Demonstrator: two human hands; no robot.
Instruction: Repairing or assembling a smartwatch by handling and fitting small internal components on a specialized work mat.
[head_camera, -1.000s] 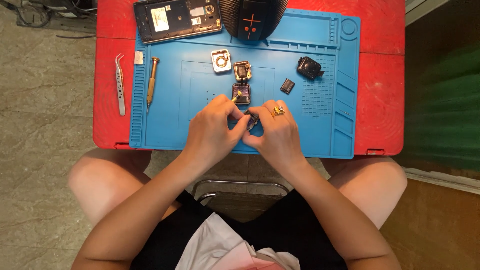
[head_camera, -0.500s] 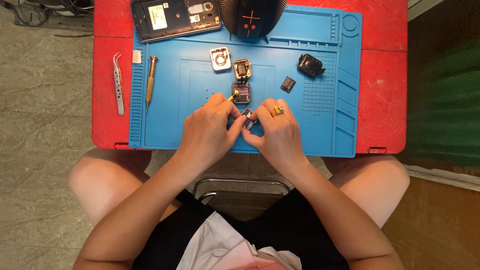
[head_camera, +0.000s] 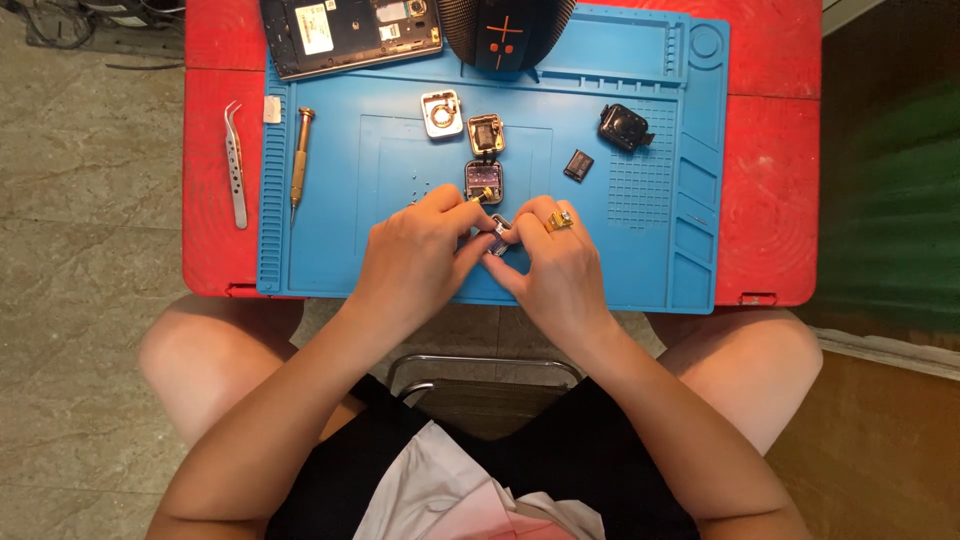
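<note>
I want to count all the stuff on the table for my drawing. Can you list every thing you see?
table: 1, red, under the mat
mat: 1, blue, on table
opened phone: 1, dark, top edge
round speaker-like thing: 1, black, top
tweezers: 1, silver, left of mat
screwdriver: 1, brass, mat's left edge
small square cases: 3, silver and gold, mat middle
small dark parts: 2, black, right
small part: 1, silvery, between fingers
left hand: 1
right hand: 1, gold ring
</note>
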